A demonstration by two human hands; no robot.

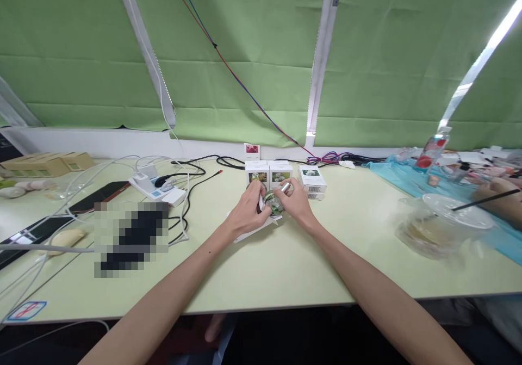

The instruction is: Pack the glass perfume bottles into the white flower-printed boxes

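Both my hands meet at the middle of the pale green table. My left hand and my right hand are closed around a small round bottle with a green flower print and a silver cap. Under them lies a white box or sheet. Just behind the hands stand two small white boxes with flower pictures, and a third box lies to their right.
A power strip with tangled cables, phones and a blurred patch sit at the left. Cardboard boxes stand far left. At the right are a clear plastic bowl, a bottle, a teal cloth and another person's hand.
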